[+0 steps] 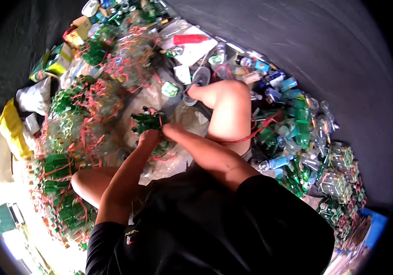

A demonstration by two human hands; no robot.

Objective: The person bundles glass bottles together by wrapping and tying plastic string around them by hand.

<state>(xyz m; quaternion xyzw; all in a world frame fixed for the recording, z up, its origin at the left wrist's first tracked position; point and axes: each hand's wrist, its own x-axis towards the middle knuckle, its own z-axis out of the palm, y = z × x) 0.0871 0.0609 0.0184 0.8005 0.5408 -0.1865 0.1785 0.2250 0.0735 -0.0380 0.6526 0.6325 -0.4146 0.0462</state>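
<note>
Between my knees is a bundle of green plastic bottles (pixel 147 119), with several dark necks pointing away from me. Pinkish-red string (pixel 161 118) runs along its right side, and more of it loops below my hands. My left hand (pixel 149 136) is closed at the near edge of the bundle. Right beside it, my right hand (pixel 171 131) is closed against the bundle's near right side. Most fingertips are hidden, so I cannot tell whether either hand also holds the string. More green plastic (pixel 162 149) shows just below my hands.
Tied bundles of clear and green bottles (pixel 93 105) are heaped on the left. Loose bottles (pixel 292 133) lie on the right. Ahead are a red object (pixel 190 39) on a white sheet and a green-and-white package (pixel 170 89). Red string (pixel 256 130) crosses my right thigh.
</note>
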